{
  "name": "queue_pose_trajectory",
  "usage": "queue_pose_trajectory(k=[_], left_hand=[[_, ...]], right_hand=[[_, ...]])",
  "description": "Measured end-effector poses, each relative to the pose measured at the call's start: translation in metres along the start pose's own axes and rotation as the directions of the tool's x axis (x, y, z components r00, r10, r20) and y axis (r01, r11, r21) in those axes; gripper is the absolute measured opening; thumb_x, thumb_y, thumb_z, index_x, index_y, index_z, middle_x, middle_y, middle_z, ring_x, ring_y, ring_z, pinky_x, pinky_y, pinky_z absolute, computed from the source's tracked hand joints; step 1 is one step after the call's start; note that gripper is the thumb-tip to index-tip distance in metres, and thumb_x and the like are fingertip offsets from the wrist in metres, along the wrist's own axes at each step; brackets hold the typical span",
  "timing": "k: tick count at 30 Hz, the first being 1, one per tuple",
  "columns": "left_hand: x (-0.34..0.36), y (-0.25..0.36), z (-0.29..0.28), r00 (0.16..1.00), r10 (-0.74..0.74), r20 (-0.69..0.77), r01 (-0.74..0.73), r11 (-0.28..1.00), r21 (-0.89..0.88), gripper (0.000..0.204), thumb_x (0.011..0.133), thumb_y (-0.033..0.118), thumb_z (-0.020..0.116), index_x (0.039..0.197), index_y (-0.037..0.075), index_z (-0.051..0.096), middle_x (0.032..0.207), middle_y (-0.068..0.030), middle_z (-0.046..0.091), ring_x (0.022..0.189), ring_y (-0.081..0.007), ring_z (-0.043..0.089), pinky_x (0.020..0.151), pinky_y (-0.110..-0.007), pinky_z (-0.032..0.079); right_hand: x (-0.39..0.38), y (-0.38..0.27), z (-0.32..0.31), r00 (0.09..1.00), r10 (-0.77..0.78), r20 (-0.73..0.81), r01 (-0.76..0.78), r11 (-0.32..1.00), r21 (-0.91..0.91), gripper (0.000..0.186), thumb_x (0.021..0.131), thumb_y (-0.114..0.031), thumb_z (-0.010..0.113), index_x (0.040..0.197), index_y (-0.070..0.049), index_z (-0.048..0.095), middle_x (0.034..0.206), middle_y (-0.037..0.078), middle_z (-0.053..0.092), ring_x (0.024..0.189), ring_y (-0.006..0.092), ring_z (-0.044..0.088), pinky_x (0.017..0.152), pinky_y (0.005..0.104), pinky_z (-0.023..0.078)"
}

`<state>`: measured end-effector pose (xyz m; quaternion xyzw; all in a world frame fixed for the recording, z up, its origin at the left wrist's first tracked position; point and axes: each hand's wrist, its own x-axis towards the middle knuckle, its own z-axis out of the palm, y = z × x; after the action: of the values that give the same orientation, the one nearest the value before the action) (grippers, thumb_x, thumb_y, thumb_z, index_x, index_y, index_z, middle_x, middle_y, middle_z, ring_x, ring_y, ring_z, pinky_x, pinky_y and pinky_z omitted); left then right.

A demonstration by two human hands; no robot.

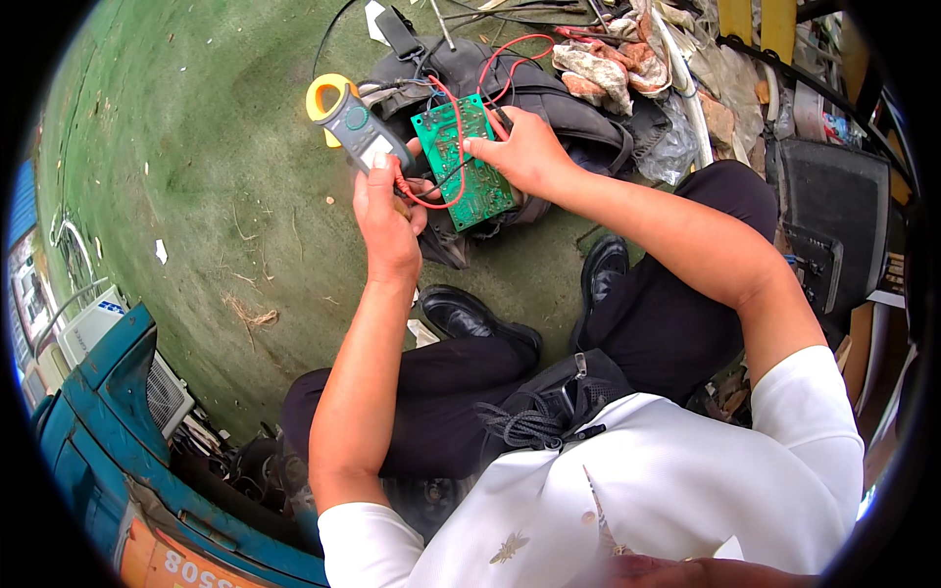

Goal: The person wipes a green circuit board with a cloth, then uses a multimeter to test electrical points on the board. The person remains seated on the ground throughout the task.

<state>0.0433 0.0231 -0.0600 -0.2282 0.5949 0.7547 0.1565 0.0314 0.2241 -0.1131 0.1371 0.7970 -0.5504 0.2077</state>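
Observation:
My left hand (pixel 388 220) is closed around the lower body of a clamp meter (pixel 355 125), grey with a yellow jaw that points up and left. Beside it a green circuit board (pixel 480 186), its solder side showing, is tilted over a dark bag. At the board's upper right edge my right hand (pixel 524 155) is closed, its thumb on the board and its fingers mostly hidden behind it. A red probe and a black probe lie against these fingers. A red test lead (pixel 459 122) loops across the board to the meter, and a thin black lead crosses it too.
The black bag (pixel 578 116) lies on a worn green floor (pixel 216 127). Stained rags (pixel 598 73), clear plastic and cables are heaped at the upper right. A dark panel (pixel 833 196) stands at the right. A teal metal machine (pixel 88 441) fills the lower left.

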Motion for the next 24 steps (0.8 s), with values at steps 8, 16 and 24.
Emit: queue_pose_trajectory(k=[8,16,24], left_hand=[[-0.006,0.005,0.015,0.996,-0.019,0.092,0.017,1.000,0.015,0.045,0.103,0.042,0.046,0.122,0.002,0.055,0.122,-0.0161,0.068,0.064,-0.0080,0.059,0.039,-0.018,0.035],[-0.014,0.007,0.027,0.989,-0.041,0.143,0.043,0.999,-0.011,0.044,0.103,0.043,0.051,0.119,0.002,0.058,0.089,-0.0056,0.065,0.057,-0.0056,0.052,0.040,-0.019,0.030],[-0.017,0.025,0.035,0.997,0.020,0.081,-0.018,1.000,-0.021,0.040,0.103,0.043,0.054,0.111,0.004,0.058,0.084,-0.0040,0.064,0.056,-0.0055,0.051,0.042,-0.019,0.029]], right_hand=[[-0.012,-0.018,-0.002,0.998,-0.019,-0.063,0.013,0.995,-0.096,0.091,0.071,-0.046,0.088,0.131,0.009,0.047,0.117,0.024,0.069,0.112,0.0355,0.068,0.097,0.0408,0.051],[-0.007,-0.027,-0.007,0.999,0.016,0.029,-0.015,0.999,-0.030,0.061,0.078,-0.034,0.080,0.120,0.003,0.058,0.112,0.012,0.074,0.102,0.0219,0.071,0.093,0.0343,0.052],[0.005,-0.025,-0.047,0.797,-0.038,0.602,-0.352,0.781,0.515,0.052,0.090,-0.023,0.061,0.140,-0.010,0.051,0.098,-0.004,0.068,0.047,0.0012,0.027,0.042,0.0207,0.020]])
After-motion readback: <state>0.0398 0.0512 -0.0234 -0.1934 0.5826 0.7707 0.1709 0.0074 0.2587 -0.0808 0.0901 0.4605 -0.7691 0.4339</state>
